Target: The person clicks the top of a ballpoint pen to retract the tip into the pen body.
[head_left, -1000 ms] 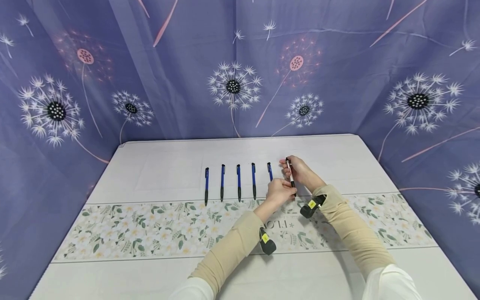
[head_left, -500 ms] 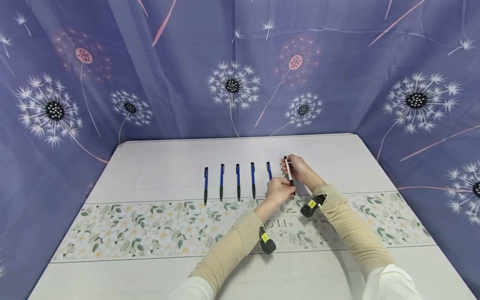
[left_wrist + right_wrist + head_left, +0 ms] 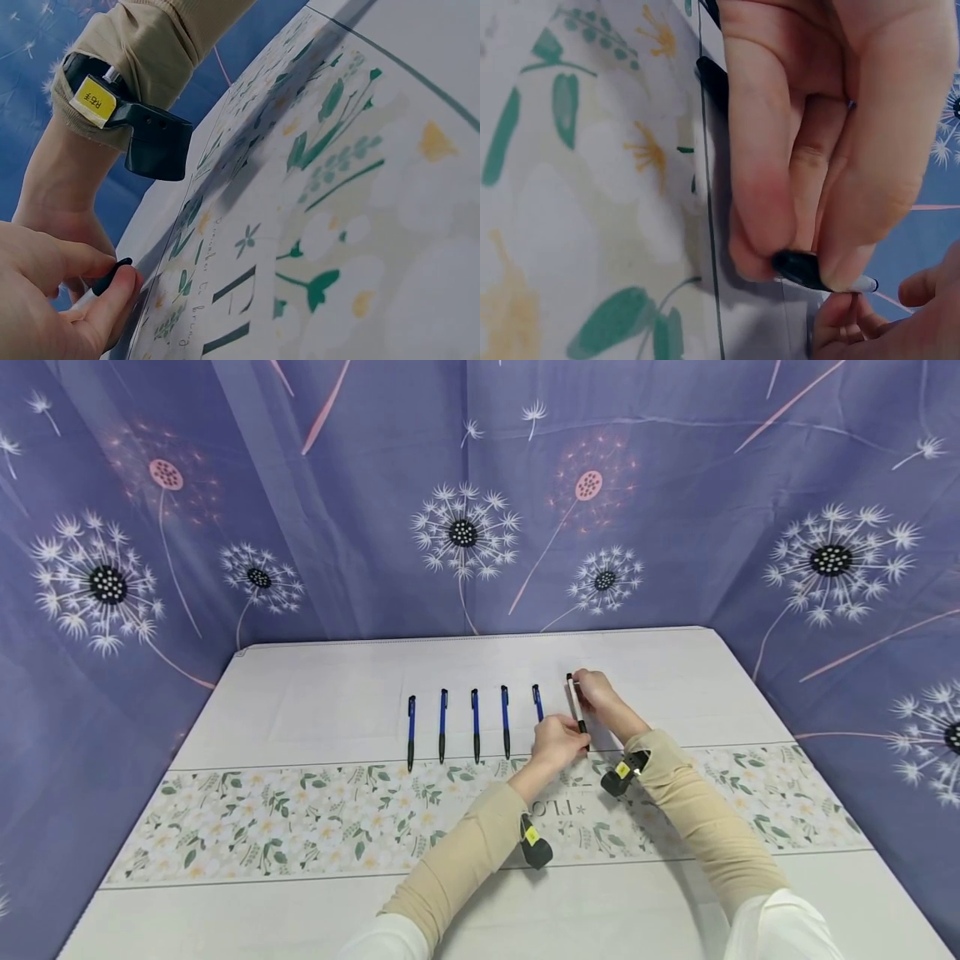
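In the head view my left hand (image 3: 557, 740) pinches the lower black grip of a white pen (image 3: 576, 703) with black ends. The left wrist view shows thumb and fingers of this hand on the black tip (image 3: 112, 276). My right hand (image 3: 600, 697) is at the pen's upper end, its fingers bent beside the barrel; whether they grip it I cannot tell. In the right wrist view the right hand (image 3: 900, 326) lies close below the white barrel. A blue pen (image 3: 537, 700) lies just left, its lower part hidden by my left hand.
Several more blue pens (image 3: 476, 727) with black grips lie in a spaced row on the white table cover (image 3: 330, 693). A floral band (image 3: 300, 822) with printed letters crosses the cover. Purple dandelion curtains (image 3: 360, 527) enclose the back and sides.
The white pen's upper end has shifted slightly left. My right fingers, earlier showing on the pen's left side, are now drawn back to its right. The left hand keeps its pinch.
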The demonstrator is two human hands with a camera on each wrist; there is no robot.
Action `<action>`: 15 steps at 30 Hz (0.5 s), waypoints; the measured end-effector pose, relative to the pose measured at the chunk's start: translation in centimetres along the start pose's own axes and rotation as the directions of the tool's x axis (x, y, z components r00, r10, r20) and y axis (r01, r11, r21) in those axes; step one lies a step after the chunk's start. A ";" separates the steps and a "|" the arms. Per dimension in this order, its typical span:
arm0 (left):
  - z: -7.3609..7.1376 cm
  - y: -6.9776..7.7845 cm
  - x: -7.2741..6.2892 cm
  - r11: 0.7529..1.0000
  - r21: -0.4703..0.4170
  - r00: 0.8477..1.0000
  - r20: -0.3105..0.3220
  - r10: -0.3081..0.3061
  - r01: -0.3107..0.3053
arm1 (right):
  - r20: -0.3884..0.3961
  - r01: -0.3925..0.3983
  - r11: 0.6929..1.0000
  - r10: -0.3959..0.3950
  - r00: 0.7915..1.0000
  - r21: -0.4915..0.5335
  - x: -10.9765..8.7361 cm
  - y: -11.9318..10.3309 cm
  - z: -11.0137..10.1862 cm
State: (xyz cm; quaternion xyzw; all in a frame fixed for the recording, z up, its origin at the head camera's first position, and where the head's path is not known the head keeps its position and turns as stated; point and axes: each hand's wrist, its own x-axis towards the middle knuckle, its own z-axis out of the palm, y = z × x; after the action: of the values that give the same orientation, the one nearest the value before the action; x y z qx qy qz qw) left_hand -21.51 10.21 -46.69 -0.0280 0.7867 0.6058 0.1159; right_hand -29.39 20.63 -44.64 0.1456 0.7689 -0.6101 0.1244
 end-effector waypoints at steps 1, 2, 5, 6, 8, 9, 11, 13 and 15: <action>0.0 0.0 0.1 1.000 0.005 1.000 -0.001 0.005 -0.005 | -0.006 0.011 1.000 -0.011 1.000 -0.020 0.0 0.0 0.0; 0.0 0.0 0.1 1.000 0.014 1.000 -0.002 0.009 -0.009 | -0.011 0.023 0.999 -0.023 1.000 -0.037 0.0 0.0 0.1; 0.0 0.0 0.2 0.999 0.044 1.000 -0.004 0.015 -0.015 | -0.015 0.055 0.994 -0.057 0.998 -0.089 0.1 0.0 0.2; 0.0 0.0 0.2 0.998 0.056 1.000 -0.005 0.016 -0.016 | -0.015 0.065 0.992 -0.067 0.998 -0.108 0.1 0.1 0.2; 0.1 0.0 0.3 0.996 0.084 1.000 -0.011 0.019 -0.018 | -0.017 0.075 0.990 -0.077 0.997 -0.122 0.2 0.2 0.2; 0.1 0.0 0.3 0.995 0.094 1.000 -0.014 0.019 -0.018 | -0.018 0.077 0.989 -0.080 0.997 -0.123 0.3 0.2 0.3; 0.1 0.0 0.3 0.993 0.115 1.000 -0.019 0.025 -0.023 | -0.021 0.083 0.988 -0.087 0.996 -0.133 0.2 0.2 0.3; 0.1 0.0 0.3 0.990 0.139 0.999 -0.026 0.026 -0.022 | -0.027 0.088 0.986 -0.093 0.995 -0.141 0.2 0.3 0.2; 0.1 0.1 0.2 0.985 0.172 0.999 -0.030 0.027 -0.021 | -0.036 0.090 0.983 -0.097 0.995 -0.159 0.1 0.3 0.2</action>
State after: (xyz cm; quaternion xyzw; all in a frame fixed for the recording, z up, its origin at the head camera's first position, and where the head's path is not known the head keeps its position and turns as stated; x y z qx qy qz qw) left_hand -21.73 10.38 -46.65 -0.0180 0.8380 0.5365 0.0979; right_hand -29.38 20.53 -45.00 0.1125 0.8230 -0.5495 0.0899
